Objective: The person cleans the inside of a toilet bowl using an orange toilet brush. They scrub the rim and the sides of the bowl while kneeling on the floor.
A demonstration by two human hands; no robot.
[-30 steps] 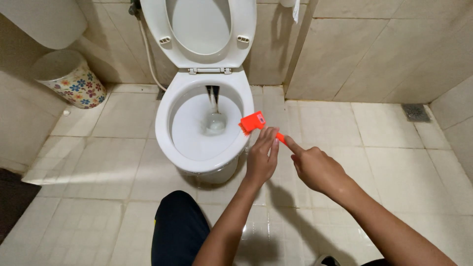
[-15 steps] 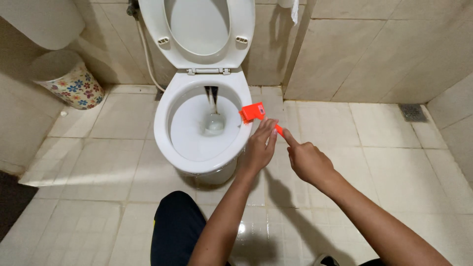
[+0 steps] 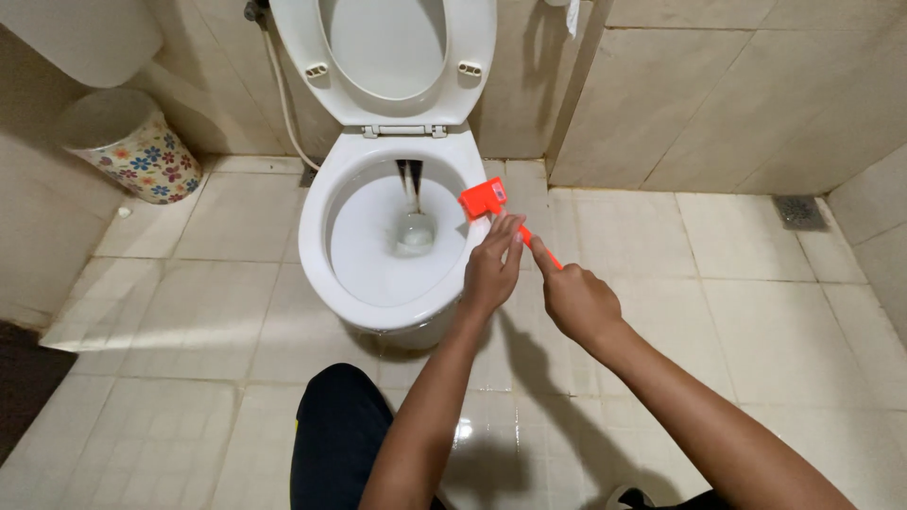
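The right hand point(image 3: 578, 304) is curled around the thin shaft of an orange brush point(image 3: 491, 208), its forefinger laid straight along the handle. Just beside it, the left hand point(image 3: 491, 269) rests its fingertips pressed together on the same shaft, nearer the head, pinching it lightly. The brush's blocky orange head sits at the right edge of the white toilet bowl point(image 3: 326, 255), over the rim; whether it touches the porcelain I cannot tell. Inside the bowl a dark streak runs down the back wall to the water. The seat and lid point(image 3: 383, 52) stand raised against the tiled wall. A thin white hose point(image 3: 282, 99) hangs left of the toilet, and a flower-patterned bin point(image 3: 132, 146) stands well apart on the tiled floor point(image 3: 718, 283). The person's dark-clothed knee point(image 3: 335, 444) shows below.
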